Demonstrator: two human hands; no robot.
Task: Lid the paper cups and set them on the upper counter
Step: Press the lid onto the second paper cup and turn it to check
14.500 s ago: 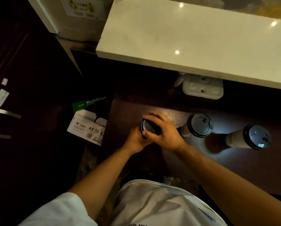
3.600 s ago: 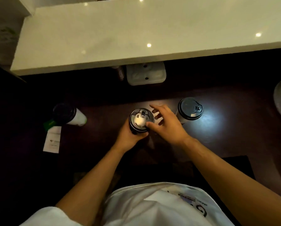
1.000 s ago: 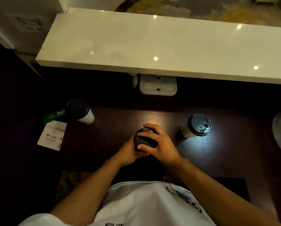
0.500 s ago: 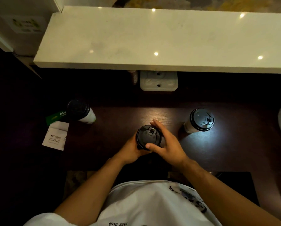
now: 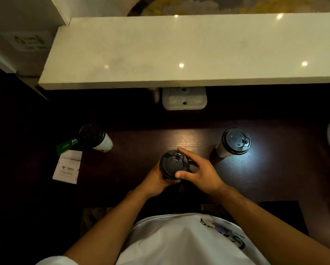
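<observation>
Gripping the middle cup [image 5: 174,166] on the dark desk [image 5: 275,175], our left hand [image 5: 156,181] wraps its side while our right hand [image 5: 200,175] pinches its black lid [image 5: 171,165]. Left of that cup stands a lidded cup [image 5: 95,137], right of it another [image 5: 234,142]. Beyond lies the white counter [image 5: 179,50].

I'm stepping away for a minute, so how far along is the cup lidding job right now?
All three cups already wear black lids: the left cup, the right cup and the middle cup. The left hand grips the middle cup while the right hand holds its lid rim. No cup stands on the upper counter yet, so all three placements remain.
</observation>
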